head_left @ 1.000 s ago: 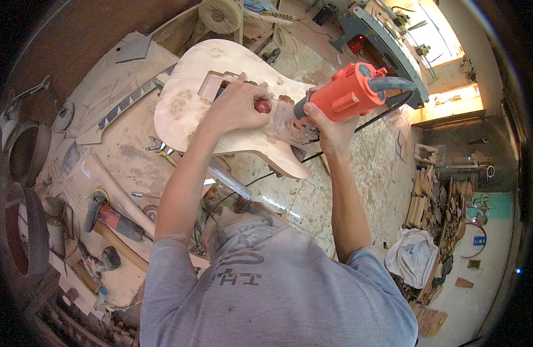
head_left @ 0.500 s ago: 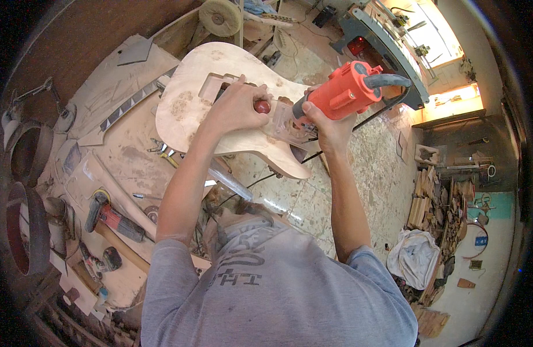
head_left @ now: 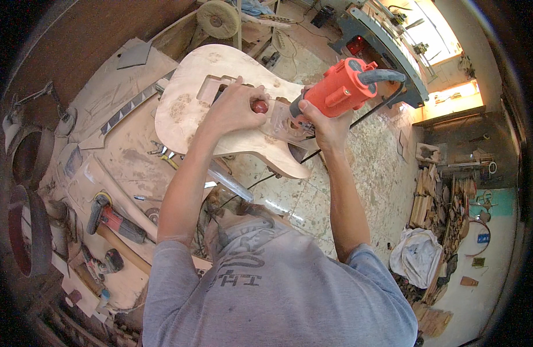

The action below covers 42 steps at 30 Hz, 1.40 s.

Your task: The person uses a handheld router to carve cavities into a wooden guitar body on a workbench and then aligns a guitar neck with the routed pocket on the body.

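We have both hands on the red router (head_left: 336, 89), which sits on the unfinished wooden guitar body (head_left: 220, 110) lying on the dusty workbench (head_left: 122, 156). Our left hand (head_left: 234, 110) is closed around the router's round dark-red knob (head_left: 259, 106), fingers spread over the pale wood beside the rectangular cavity (head_left: 211, 87); our right hand (head_left: 324, 124) wraps the base under the red motor housing, fingers curled tight. Against the picture a second ago, very little has shifted: the router stands at the same spot near the body's waist, the hands keep the same hold, and the guitar body lies at the same angle (the slight drift of everything in frame looks like our head moving, not the work). We judge that the cut is being fed slowly, or held in one place, along the clear base plate (head_left: 284, 124). The black cord (head_left: 370, 113) trails off to the right, well clear of the bit. A red-handled tool (head_left: 113, 217) lies untouched lower on the bench.
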Each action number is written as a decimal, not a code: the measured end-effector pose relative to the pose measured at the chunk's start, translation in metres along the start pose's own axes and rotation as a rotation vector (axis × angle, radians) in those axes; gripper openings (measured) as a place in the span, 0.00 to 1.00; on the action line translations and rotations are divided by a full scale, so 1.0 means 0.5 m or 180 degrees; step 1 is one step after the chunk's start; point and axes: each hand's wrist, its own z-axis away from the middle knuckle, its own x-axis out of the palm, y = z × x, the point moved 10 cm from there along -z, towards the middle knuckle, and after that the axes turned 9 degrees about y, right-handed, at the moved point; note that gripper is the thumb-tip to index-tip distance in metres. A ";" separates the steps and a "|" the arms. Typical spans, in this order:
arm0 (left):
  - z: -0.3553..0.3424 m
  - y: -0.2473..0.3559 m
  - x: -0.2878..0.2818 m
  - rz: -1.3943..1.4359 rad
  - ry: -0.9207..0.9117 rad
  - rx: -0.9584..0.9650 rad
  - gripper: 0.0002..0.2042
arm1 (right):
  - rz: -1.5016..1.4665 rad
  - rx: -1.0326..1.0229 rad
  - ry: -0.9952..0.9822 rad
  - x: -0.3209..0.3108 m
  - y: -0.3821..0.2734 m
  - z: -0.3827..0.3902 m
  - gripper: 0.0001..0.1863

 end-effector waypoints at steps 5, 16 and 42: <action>-0.003 0.005 -0.002 -0.0106 -0.0164 -0.0111 0.11 | -0.0007 0.0134 -0.0074 0.004 -0.002 0.000 0.39; 0.000 0.000 -0.002 -0.0063 0.0044 0.0033 0.09 | -0.0030 -0.0054 -0.0001 0.000 0.000 0.000 0.39; -0.002 -0.013 0.012 -0.0064 -0.0424 -0.0218 0.12 | -0.0137 -0.0016 0.0072 -0.006 0.012 0.003 0.37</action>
